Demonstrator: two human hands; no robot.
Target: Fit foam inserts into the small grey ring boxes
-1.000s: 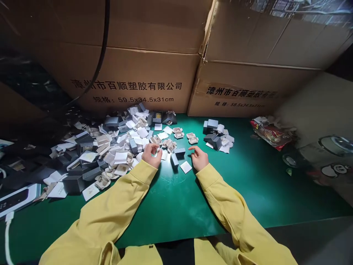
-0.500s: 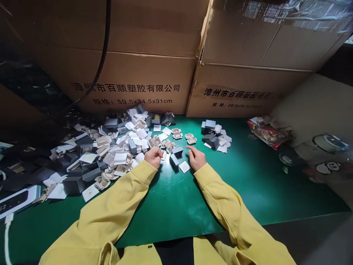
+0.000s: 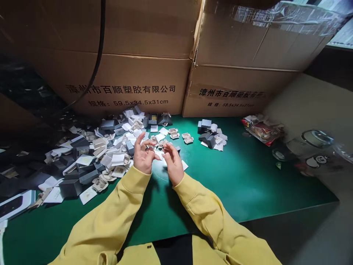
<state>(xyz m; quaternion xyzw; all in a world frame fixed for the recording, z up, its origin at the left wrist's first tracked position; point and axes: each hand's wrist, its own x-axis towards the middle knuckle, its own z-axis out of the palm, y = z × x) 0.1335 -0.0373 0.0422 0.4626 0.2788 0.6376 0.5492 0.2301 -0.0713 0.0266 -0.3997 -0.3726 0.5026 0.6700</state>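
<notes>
My left hand (image 3: 143,157) and my right hand (image 3: 174,163) are raised close together over the green mat (image 3: 234,176), both in yellow sleeves. Their fingertips meet around a small pale piece (image 3: 159,154) that I cannot make out. My left index finger points up while the other fingers curl in. Just behind my right hand a small grey box (image 3: 178,148) shows in part, and a white card (image 3: 184,165) lies beside that wrist. A loose heap of grey boxes, white cards and beige inserts (image 3: 107,151) spreads to the left of my left hand.
Two large cardboard cartons (image 3: 132,81) (image 3: 242,84) wall off the back of the mat. A smaller cluster of grey boxes and cards (image 3: 211,134) lies right of centre. A red packet (image 3: 261,130), a panda-printed clear bag (image 3: 317,156) and a white device (image 3: 13,204) sit at the sides.
Both hands lifted off the mat and came together; the left opened from a fist, and the right moved left from beside the white card to meet it.
</notes>
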